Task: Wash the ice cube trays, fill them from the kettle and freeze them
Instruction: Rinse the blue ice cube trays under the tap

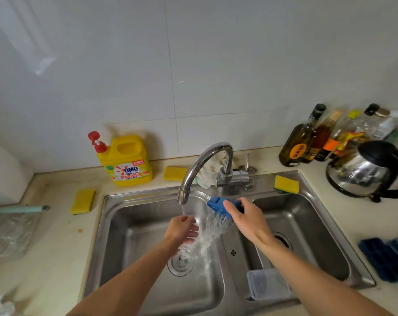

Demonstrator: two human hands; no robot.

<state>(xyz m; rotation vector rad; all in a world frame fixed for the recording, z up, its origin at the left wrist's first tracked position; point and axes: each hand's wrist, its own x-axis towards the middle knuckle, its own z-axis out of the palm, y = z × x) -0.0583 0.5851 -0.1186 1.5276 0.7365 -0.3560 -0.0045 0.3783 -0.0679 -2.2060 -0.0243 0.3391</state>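
1. Your right hand (243,218) grips one blue ice cube tray (218,205), fingers wrapped over its top edge; you hold it tilted over the divider between the two sink basins, and water pours off its lower side into the left basin.
2. Your left hand (184,229) holds nothing; its fingers are loosely curled under the thin stream from the tap (202,164), above the left drain.
3. The sink (318,197) has two basins. One clear plastic container (268,285) sits at the near edge of the right basin.
4. More blue trays (387,258) lie stacked on the counter at the sink's right edge, partly cut off by the frame, so you cannot count them.
5. One steel kettle (364,172) with a black handle and lid stands on the counter by the sink's far right corner.
6. You can count three yellow sponges: one (82,201) on the counter left of the sink, one (174,173) behind the tap, one (286,184) on the sink's far rim.
7. One yellow detergent jug (125,160) with a red pump stands against the wall, beyond the sink's far left corner.
8. A cluster of bottles (318,137) stands behind the kettle; they overlap too much to count.
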